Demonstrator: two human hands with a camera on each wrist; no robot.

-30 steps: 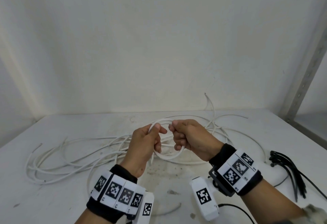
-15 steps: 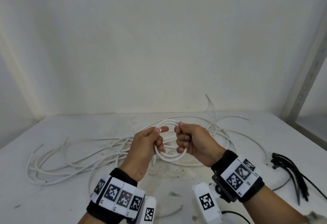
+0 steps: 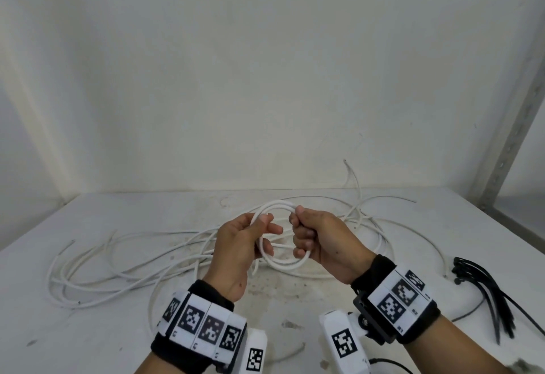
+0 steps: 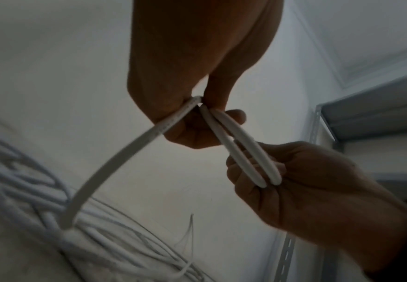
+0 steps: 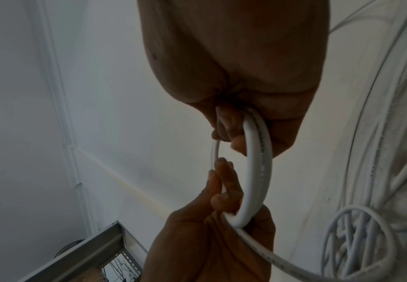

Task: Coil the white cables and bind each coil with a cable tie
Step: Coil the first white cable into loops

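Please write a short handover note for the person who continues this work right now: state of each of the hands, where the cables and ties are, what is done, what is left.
Left hand: holds the left side of a small white coil, thumb on top.
Right hand: grips the coil's right side, fingers curled round it.
The coil is held above the table; it has about two loops, and its tail runs down to the loose white cables.
Black cable ties lie in a bundle at the right, untouched.
Done: first loops formed.
Left: finish coiling, bind with a tie, then the other cables.
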